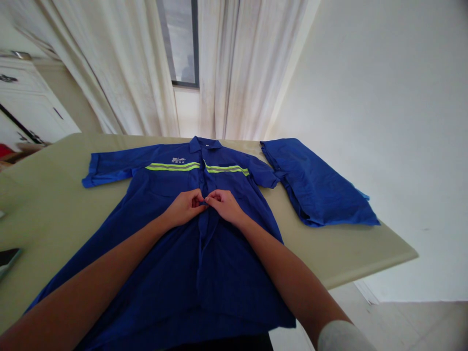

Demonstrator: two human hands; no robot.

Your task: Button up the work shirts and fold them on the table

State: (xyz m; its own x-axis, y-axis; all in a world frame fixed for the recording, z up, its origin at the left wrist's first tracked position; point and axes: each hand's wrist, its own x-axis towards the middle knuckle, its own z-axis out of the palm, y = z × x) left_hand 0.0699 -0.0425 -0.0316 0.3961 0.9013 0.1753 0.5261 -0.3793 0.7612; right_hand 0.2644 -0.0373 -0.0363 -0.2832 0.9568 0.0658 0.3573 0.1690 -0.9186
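Note:
A blue short-sleeved work shirt (234, 258) lies spread face up, collar at the far end, with yellow-green reflective strips across the chest and a white logo on one side. At the middle of its front opening, my left hand (186, 207) pinches one edge of the placket. My right hand (224, 204) pinches the placket right beside it, the fingertips of both hands almost touching. Whether a button sits between the fingers is too small to make out. Below the hands the front edges hang slightly apart.
A folded blue garment (321, 185) lies on the pale table (365, 253) to the right, close to the shirt's sleeve. A dark phone-like object (9, 258) rests at the left edge. Curtains (252, 68) hang behind the table, and a white wall (383, 97) stands on the right.

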